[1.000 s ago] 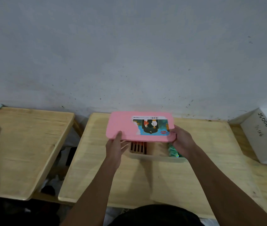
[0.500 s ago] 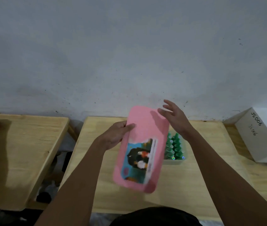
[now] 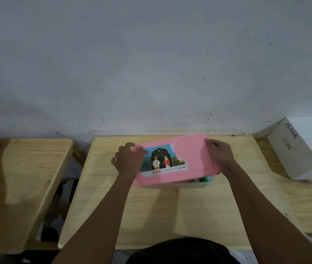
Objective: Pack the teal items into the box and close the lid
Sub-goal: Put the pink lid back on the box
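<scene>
Pink lid (image 3: 187, 155): lay tilted over clear box (image 3: 195, 184) on wooden table (image 3: 170, 210) | teal items (image 3: 207, 179): inside, front right | left hand (image 3: 129, 160): fingers curled gripping lid's left end | right hand (image 3: 219, 154): gripped right end.

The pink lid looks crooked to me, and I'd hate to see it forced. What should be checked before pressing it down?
1. Pink lid over the clear box: ok.
2. Lid square and seated: not ok, the near right corner sits raised.
3. Teal items below the rim: cannot tell.
4. Left hand and right hand at opposite ends: ok.
5. Fingers clear of the seam: cannot tell.
</scene>
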`<state>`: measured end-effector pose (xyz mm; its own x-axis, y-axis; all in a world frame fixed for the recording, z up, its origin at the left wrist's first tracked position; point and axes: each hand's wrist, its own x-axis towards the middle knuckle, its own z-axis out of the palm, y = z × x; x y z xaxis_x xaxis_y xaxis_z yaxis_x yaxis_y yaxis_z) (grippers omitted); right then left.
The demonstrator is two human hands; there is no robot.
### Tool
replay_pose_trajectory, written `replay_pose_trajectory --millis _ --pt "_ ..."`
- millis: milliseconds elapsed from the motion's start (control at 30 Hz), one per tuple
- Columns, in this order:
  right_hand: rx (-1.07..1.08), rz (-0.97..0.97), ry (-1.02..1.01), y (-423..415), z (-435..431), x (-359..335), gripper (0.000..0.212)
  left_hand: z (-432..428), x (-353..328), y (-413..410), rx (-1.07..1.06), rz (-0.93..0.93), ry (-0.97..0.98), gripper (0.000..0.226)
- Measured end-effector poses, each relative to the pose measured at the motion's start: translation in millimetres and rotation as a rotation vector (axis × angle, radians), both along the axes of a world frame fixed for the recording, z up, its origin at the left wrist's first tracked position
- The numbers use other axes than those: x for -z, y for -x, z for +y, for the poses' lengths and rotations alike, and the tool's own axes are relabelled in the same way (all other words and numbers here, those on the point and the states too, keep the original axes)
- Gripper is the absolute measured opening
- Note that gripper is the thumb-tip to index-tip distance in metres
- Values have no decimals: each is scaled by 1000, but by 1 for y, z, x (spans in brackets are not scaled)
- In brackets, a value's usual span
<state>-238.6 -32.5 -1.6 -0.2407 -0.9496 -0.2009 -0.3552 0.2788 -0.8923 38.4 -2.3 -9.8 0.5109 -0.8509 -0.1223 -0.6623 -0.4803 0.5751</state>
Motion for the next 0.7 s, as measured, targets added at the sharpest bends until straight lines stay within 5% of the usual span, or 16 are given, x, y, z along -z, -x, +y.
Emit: replay_pose_trajectory --millis 200,700 --pt "120 3 -60 9 13 45 45 23 56 -1 45 482 -207 50" --pt "81 226 -94 0 3 88 36 32 70 23 55 375 -102 33"
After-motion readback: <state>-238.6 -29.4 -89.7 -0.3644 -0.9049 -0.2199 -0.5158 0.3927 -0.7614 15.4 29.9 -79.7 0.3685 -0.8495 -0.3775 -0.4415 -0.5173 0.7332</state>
